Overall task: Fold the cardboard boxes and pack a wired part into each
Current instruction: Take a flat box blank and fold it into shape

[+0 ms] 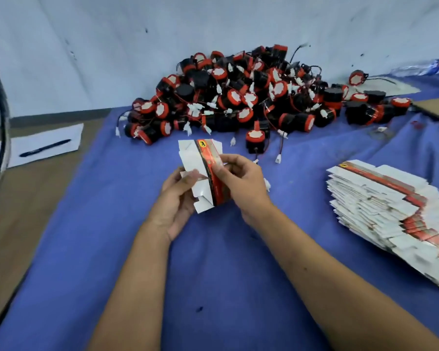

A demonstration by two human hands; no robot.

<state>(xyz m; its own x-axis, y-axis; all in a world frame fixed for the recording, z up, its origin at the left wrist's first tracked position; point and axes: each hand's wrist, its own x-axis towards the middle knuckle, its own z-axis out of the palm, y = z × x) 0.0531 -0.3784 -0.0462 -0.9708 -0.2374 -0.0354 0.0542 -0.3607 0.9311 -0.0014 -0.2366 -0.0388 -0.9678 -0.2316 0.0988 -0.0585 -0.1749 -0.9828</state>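
**Around the worktop**

A blue cloth (86, 224) covers most of the worktop (23, 211), leaving a brown strip bare at the left. On that strip, far left, lies a white sheet (48, 140) with a dark pen (45, 148) resting on it. A black cable (0, 117) hangs down the left edge. A pale wall (112, 59) stands behind. At far right a plastic bottle (418, 68) lies by the wall, near a brown board (436, 107).

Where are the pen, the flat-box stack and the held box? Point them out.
pen (45, 148), head view, mid-barrel.
stack (380, 196), head view, top sheet.
box (200, 158), head view, white panel.
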